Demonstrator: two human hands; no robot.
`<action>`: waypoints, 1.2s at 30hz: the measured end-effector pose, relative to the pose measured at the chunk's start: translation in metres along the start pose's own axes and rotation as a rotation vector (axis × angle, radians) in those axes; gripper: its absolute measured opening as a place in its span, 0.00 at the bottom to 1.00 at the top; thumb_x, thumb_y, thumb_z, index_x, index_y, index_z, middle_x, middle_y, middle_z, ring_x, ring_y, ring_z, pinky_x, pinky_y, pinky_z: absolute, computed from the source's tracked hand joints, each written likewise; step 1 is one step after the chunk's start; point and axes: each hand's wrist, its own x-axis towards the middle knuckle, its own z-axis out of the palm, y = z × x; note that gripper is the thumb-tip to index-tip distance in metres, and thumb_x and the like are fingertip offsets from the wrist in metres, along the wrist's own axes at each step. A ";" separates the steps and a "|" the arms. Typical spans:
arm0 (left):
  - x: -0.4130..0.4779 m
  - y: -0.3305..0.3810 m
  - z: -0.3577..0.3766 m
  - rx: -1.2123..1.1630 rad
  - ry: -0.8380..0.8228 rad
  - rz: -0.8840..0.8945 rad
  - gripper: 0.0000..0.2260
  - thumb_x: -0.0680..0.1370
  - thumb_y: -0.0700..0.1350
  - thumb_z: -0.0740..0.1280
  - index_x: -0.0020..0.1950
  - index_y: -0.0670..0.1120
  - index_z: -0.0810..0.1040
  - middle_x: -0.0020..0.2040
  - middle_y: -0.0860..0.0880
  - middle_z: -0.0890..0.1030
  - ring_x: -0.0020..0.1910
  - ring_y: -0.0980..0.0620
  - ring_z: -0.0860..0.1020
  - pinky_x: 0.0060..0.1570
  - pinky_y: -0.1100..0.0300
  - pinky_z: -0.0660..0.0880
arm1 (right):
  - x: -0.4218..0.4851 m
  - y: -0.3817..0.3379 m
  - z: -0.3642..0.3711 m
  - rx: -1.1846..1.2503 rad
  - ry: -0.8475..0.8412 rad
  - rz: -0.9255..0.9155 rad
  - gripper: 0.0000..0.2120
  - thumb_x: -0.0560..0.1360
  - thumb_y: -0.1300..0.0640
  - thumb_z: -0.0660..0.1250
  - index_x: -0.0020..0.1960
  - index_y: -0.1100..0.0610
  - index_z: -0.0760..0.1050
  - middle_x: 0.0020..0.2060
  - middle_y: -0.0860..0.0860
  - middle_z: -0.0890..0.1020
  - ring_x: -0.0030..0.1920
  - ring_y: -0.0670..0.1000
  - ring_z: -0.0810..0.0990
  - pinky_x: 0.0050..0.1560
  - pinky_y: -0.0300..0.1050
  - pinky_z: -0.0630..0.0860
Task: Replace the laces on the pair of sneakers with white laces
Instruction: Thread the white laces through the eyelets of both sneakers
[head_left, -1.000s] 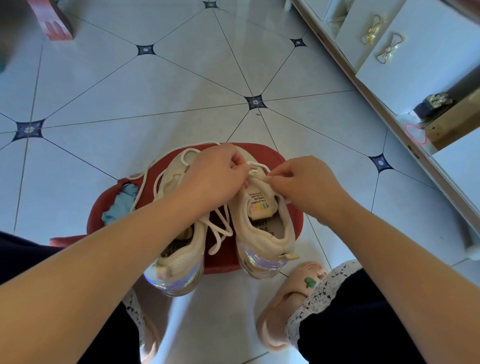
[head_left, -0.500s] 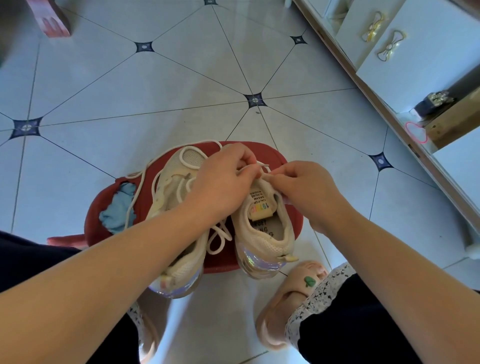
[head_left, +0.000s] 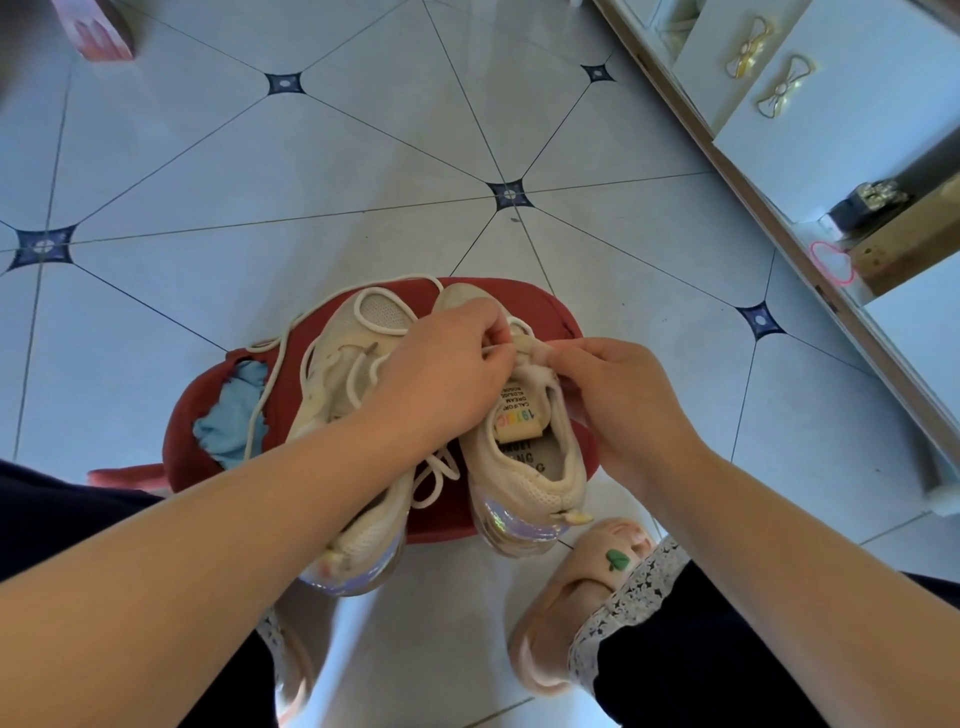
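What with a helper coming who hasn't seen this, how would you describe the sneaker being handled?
Find the round red stool on the tiled floor, bearing two cream mesh sneakers. It is the right sneaker, where the left hand and right hand meet: its printed tongue label shows, while loose cream laces drape the left sneaker.

Tiled floor, a low stool and a white cabinet

Pale floor tiles meet at dark diamond insets. A red stool stands on them, with a blue cloth at its left side. Near it is a pink slipper with a green mark. The cabinet at right has gold bow handles, and a cardboard box sits beside a pink loop.
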 end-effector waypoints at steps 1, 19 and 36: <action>0.000 0.000 0.000 0.005 0.005 0.001 0.04 0.75 0.45 0.64 0.40 0.52 0.72 0.37 0.52 0.78 0.39 0.53 0.76 0.39 0.54 0.74 | 0.000 0.000 0.000 0.033 -0.016 0.012 0.06 0.73 0.62 0.66 0.43 0.63 0.81 0.42 0.62 0.83 0.44 0.60 0.83 0.49 0.53 0.79; 0.001 0.005 0.006 0.310 -0.004 0.146 0.03 0.76 0.45 0.60 0.43 0.49 0.72 0.30 0.54 0.68 0.34 0.51 0.70 0.27 0.60 0.60 | -0.001 0.004 -0.002 0.160 -0.055 0.052 0.06 0.72 0.62 0.67 0.44 0.63 0.82 0.37 0.58 0.83 0.37 0.52 0.82 0.36 0.40 0.78; 0.003 0.002 0.006 0.219 -0.032 0.149 0.03 0.75 0.45 0.63 0.42 0.51 0.72 0.36 0.56 0.73 0.39 0.54 0.71 0.36 0.58 0.68 | 0.010 -0.001 -0.013 0.235 -0.293 0.192 0.08 0.77 0.66 0.61 0.50 0.64 0.78 0.40 0.55 0.83 0.39 0.48 0.82 0.43 0.37 0.80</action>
